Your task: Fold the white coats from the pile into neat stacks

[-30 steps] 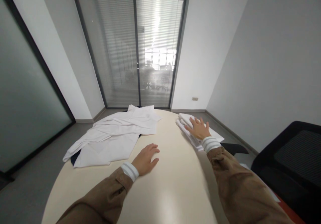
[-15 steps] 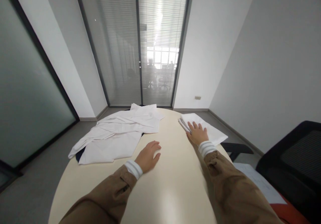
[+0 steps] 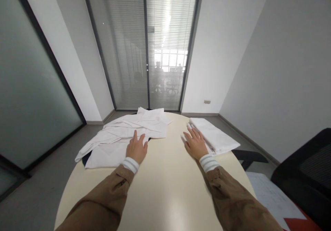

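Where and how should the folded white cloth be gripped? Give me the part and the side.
Grip the folded white cloth by its right corner, coming from the right with the right hand, fingers beneath and thumb on top. That corner seems to jut past the rim of the table, so fingers should get under all the layers there.

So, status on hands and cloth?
Left hand open, over the loose white pile. Right hand open, at the folded stack's near edge. Nothing visible between the two piles but bare table.
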A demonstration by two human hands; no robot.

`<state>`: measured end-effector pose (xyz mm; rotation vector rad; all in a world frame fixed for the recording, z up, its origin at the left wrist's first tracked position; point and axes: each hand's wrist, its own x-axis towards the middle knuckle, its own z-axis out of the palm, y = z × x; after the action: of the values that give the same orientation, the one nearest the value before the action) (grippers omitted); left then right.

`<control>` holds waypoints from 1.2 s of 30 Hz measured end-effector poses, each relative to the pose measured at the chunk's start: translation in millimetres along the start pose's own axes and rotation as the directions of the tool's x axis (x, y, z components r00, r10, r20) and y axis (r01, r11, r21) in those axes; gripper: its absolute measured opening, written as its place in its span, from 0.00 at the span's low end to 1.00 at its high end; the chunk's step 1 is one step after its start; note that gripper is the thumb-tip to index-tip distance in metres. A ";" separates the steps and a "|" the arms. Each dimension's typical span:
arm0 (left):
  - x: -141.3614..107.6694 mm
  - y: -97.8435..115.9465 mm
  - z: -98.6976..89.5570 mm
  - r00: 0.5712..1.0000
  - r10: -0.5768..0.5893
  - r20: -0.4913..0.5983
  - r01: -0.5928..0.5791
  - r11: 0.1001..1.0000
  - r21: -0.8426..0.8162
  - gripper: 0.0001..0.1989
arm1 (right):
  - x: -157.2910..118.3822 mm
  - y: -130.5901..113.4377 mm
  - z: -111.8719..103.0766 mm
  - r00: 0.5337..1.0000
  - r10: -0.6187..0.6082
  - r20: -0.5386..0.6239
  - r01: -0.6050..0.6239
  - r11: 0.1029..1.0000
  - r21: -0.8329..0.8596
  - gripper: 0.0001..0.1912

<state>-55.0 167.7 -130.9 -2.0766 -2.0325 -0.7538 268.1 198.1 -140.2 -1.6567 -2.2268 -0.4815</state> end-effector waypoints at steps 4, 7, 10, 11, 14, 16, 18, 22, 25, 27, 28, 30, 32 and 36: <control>24.2 -22.8 -10.0 0.995 -0.092 -0.042 0.096 0.991 0.098 0.29 | -1.4 -0.2 3.9 0.998 -0.027 0.054 0.024 0.998 0.054 0.25; 33.2 -40.7 -3.2 0.990 -0.131 -0.046 0.136 0.984 0.117 0.23 | -3.1 0.4 6.9 0.997 -0.036 0.071 0.030 0.997 0.076 0.23; 35.8 -50.6 5.9 0.986 -0.134 -0.101 0.137 0.990 0.027 0.17 | -4.3 0.8 9.2 0.997 -0.026 0.069 0.020 0.996 0.085 0.22; 36.0 -51.7 7.5 0.982 -0.118 -0.145 0.118 0.993 -0.013 0.17 | -4.5 0.8 9.7 0.997 -0.026 0.069 0.020 0.996 0.090 0.22; 35.6 -49.9 7.8 0.963 0.003 -0.271 -0.032 0.994 -0.105 0.18 | -4.4 1.1 10.1 0.997 -0.032 0.066 0.025 0.994 0.110 0.22; 34.4 -47.2 6.0 0.946 0.112 -0.304 -0.156 0.980 -0.126 0.17 | -3.9 1.5 9.7 0.997 -0.045 0.064 0.037 0.992 0.120 0.22; 32.6 -44.9 4.1 0.930 0.212 -0.299 -0.258 0.959 -0.121 0.17 | -3.2 1.6 9.2 0.996 -0.058 0.063 0.050 0.990 0.129 0.22; 29.1 -42.0 1.8 0.884 0.411 -0.224 -0.440 0.893 -0.098 0.15 | -2.2 -3.5 6.6 0.995 -0.092 0.050 0.081 0.980 0.182 0.23; 27.8 -39.2 1.0 0.829 0.534 -0.167 -0.555 0.822 -0.125 0.15 | -1.6 -15.1 0.3 0.992 -0.121 0.033 0.109 0.962 0.252 0.24; 27.1 -35.9 0.4 0.782 0.604 -0.151 -0.622 0.768 -0.152 0.14 | -1.5 -26.6 -6.4 0.990 -0.142 0.028 0.126 0.941 0.315 0.28; 26.6 -33.5 0.0 0.753 0.642 -0.143 -0.658 0.735 -0.164 0.14 | -1.7 -33.1 -10.0 0.988 -0.154 0.031 0.134 0.928 0.348 0.31; 25.0 -27.1 -1.4 0.687 0.716 -0.121 -0.724 0.662 -0.193 0.12 | -2.5 -46.8 -16.5 0.982 -0.182 0.039 0.152 0.903 0.403 0.36; 22.1 -18.4 -4.0 0.642 0.762 -0.092 -0.758 0.612 -0.226 0.11 | -3.7 -60.0 -20.4 0.977 -0.209 0.044 0.170 0.886 0.432 0.40; 13.7 3.1 -13.4 0.620 0.784 -0.045 -0.761 0.586 -0.278 0.11 | -4.4 -78.1 -18.9 0.967 -0.251 0.054 0.201 0.872 0.447 0.40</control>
<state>-55.9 173.9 -112.5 -2.8248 -0.8226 -0.7803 195.4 164.8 -131.2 -1.2205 -2.3959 0.0703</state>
